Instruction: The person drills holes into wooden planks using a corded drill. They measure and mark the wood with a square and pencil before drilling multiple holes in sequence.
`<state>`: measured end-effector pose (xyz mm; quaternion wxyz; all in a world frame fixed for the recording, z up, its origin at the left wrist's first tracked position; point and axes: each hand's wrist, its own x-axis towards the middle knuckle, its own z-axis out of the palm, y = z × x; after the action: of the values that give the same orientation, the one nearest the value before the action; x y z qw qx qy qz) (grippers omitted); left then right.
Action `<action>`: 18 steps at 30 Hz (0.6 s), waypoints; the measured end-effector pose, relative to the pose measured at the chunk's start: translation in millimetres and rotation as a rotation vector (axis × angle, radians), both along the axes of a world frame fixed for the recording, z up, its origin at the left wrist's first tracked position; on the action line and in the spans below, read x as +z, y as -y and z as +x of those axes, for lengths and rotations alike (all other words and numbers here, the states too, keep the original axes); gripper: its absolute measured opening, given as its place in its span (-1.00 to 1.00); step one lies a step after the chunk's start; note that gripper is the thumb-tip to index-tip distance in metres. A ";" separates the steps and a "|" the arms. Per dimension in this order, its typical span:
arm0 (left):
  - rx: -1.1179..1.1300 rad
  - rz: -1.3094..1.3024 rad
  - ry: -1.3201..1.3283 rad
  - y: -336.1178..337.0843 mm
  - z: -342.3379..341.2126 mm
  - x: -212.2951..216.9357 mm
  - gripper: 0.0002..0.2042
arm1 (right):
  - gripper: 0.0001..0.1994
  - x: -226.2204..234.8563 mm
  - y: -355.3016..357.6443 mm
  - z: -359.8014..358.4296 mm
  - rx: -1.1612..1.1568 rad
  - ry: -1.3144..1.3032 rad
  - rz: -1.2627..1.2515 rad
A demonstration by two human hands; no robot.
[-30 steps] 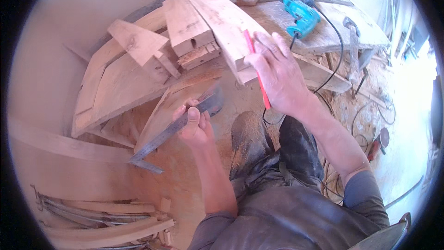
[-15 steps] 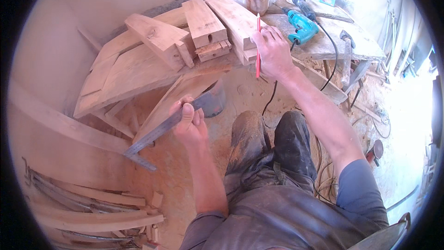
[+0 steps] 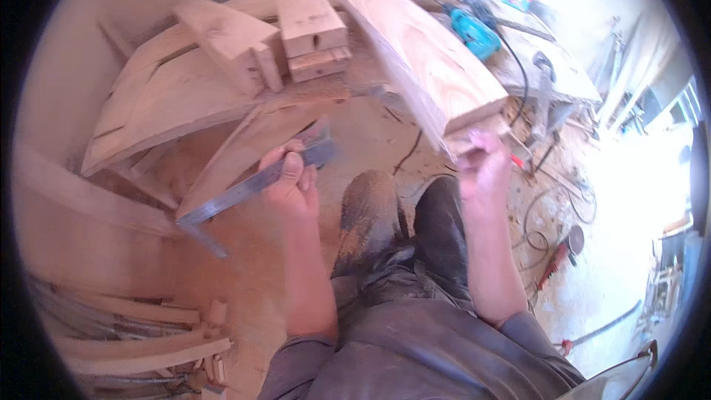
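At the front of the bench [image 3: 170, 115], 1 big board [image 3: 429, 59] juts out; R hand [image 3: 486, 169] at its near end, fingers curled, blurry, can't tell if grip's closed on it. Red pencil [image 3: 517, 161] just beside. L hand [image 3: 291, 181]: grip pinching steel square [image 3: 237, 195] btwn thumb & fingers.

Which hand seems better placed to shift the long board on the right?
Probably the right hand: it is at the near end of the board, with a red pencil beside it. The left hand is farther, holding a metal square.
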<state>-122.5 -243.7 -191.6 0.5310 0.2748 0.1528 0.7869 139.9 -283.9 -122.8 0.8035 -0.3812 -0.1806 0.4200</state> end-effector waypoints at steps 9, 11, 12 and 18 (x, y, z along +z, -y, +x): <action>-0.067 0.015 -0.060 -12.2 18.3 -0.3 -0.82 | -0.64 0.8 -59.0 -54.7 0.278 -0.063 -0.005; -0.056 0.060 -0.060 -19.1 24.5 -6.0 -0.82 | -0.64 -2.1 -72.1 -62.4 0.316 -0.019 -0.008; -0.047 0.066 -0.071 -20.2 30.7 -6.8 -0.82 | -0.64 -4.4 -73.4 -60.9 0.351 -0.007 0.014; -0.089 0.005 -0.163 -26.5 57.3 -1.2 -0.75 | -0.70 -42.4 -49.9 -31.4 0.368 0.068 0.034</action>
<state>-65.2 -217.1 -192.7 0.5507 0.3459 0.1813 0.7377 108.5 -234.0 -165.2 0.7130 -0.3420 -0.2816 0.5435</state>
